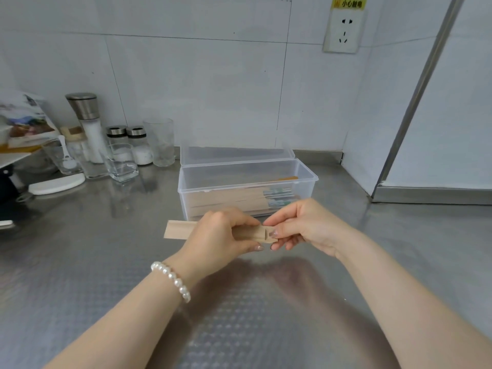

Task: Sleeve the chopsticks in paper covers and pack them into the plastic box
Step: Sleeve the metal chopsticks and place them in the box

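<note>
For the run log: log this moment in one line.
left hand grips paper sleeve | right hand pinches its end | plastic box open

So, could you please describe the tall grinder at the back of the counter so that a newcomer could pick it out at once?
Start at the steel counter and follow the tiled wall to the cluster of jars and glasses at the back left. The grinder stands upright there, just left of two short shakers. It is the tallest item, with a brushed metal top over a clear body full of white grains.
</note>
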### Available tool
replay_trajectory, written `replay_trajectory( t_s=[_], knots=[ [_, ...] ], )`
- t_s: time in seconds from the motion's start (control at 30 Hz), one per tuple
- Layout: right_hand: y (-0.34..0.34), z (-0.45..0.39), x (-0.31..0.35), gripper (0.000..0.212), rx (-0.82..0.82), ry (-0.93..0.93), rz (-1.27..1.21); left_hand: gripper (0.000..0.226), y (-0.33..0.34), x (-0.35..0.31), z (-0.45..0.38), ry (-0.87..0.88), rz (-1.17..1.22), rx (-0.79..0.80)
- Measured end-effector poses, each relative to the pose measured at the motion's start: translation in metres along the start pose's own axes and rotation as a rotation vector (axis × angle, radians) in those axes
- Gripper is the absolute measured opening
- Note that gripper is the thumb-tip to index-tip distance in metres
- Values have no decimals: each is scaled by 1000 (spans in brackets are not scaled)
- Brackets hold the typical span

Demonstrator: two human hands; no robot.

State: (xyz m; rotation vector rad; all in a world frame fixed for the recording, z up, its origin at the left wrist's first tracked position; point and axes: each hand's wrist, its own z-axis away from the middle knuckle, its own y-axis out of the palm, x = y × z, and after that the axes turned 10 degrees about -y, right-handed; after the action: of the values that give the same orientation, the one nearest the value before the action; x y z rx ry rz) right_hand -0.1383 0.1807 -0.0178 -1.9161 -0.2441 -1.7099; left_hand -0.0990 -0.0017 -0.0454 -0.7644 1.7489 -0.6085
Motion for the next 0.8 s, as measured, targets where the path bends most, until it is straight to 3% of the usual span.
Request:
replay_trajectory(
  t_s=[0.23, 0.4, 0.5, 0.8],
  knots=[
    [2, -2, -1, 18, -78, -29, 83, 34, 2, -1, -1, -43, 48, -69],
    [-28, -8, -13, 22, -332, -99, 314, 30, -3, 6, -5, -143, 17, -130],
    [-35, -12, -28, 24, -272, -62, 488, 29, -3, 9, -5, -187, -6, -126],
    [-35, -17, -40, 23, -125, -31, 585, 28, -2, 14, -7, -200, -17, -95]
  ],
)
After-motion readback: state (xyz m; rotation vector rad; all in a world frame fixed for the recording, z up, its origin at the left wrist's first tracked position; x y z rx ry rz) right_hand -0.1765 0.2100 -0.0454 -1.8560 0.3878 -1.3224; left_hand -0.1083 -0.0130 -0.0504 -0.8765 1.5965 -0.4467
